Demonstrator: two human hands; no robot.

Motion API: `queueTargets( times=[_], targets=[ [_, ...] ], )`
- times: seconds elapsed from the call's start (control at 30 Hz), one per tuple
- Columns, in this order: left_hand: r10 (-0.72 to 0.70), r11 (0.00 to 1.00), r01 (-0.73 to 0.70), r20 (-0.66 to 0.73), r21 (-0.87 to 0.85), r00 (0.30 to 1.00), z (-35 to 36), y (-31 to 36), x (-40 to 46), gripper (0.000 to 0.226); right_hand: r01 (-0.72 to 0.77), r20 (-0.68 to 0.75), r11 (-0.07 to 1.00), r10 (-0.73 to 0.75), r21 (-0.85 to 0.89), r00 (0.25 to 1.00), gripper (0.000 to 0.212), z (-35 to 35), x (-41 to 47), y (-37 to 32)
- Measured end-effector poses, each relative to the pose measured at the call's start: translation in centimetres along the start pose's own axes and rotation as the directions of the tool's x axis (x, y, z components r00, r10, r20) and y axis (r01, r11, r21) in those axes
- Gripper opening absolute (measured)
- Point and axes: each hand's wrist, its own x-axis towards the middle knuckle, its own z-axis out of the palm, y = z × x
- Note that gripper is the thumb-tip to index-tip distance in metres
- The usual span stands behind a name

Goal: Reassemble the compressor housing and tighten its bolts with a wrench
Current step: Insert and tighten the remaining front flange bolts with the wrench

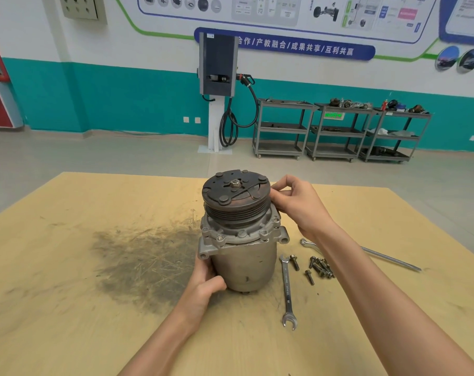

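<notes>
While the left hand (206,280) curls around the compressor housing (244,256) low on its near left, the right hand (292,202) pinches the pulley (236,198) rim with bent fingers. What that pinch holds is hidden. The right forearm covers part of a wrench (309,244) on the desk (67,267).

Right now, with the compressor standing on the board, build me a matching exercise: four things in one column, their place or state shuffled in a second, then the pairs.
Things
1. left hand
2. right hand
3. open-ended wrench
4. loose bolts

Places or states
A. lying flat on the board, just right of the compressor
B. fingertips at the pulley's right edge
C. scattered on the board, right of the wrench
D. wrapped round the lower housing

Pairs: 1-D, 2-B, 3-A, 4-C
</notes>
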Motion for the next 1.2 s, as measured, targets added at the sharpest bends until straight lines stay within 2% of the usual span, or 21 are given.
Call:
queueTargets(
  times=[0.03, 0.17, 0.4, 0.53, 0.7, 0.83, 0.93, 1.17, 1.2],
  targets=[
    [-0.002, 1.0, 0.002, -0.008, -0.006, 1.0, 0.01, 0.0, 0.05, 0.097, 0.008, 0.023, 1.0, -0.008, -0.003, 1.0, 0.003, -0.13, 0.0, 0.08],
    [-0.004, 1.0, 0.004, -0.026, -0.016, 1.0, 0.04, -0.06, 0.2, 0.099, 0.018, 0.061, 1.0, -0.019, 0.014, 0.998, 0.017, -0.44, -0.17, 0.19],
    [-0.01, 1.0, 0.009, -0.031, -0.016, 0.999, 0.07, -0.07, 0.24, 0.103, 0.027, 0.06, 0.997, -0.031, 0.069, 0.998, 0.001, -0.57, 0.09, 0.51],
    [-0.023, 1.0, 0.022, -0.041, -0.017, 0.999, 0.09, -0.03, 0.26, 0.102, 0.042, 0.103, 0.996, -0.05, 0.084, 0.993, 0.021, -0.63, -0.17, 0.67],
    [-0.036, 0.999, 0.036, -0.044, -0.01, 0.998, -0.02, -0.16, 0.27, 0.101, 0.008, 0.051, 0.996, -0.012, 0.084, 0.999, 0.002, -0.29, 0.17, 0.63],
    [-0.039, 0.999, 0.039, -0.046, -0.009, 0.998, -0.04, -0.32, 0.37, 0.099, 0.037, 0.061, 0.995, -0.043, 0.096, 0.997, 0.006, -0.39, 0.04, 0.74],
    [-0.034, 0.999, 0.034, -0.043, -0.008, 0.999, -0.08, -0.4, 0.37, 0.098, 0.064, 0.109, 0.995, -0.072, 0.081, 0.991, 0.022, -0.61, -0.4, 0.71],
    [-0.031, 0.999, 0.032, -0.016, 0.027, 0.999, 0.03, -0.05, 0.1, 0.097, 0.004, 0.019, 0.999, -0.005, 0.044, 1.0, 0.003, -0.05, -0.21, 0.33],
    [-0.033, 0.998, 0.033, -0.005, 0.059, 0.999, 0.16, 0.05, -0.03, 0.097, 0.007, -0.01, 0.999, -0.007, 0.037, 1.0, 0.007, 0.11, -0.26, 0.35]
  ],
)
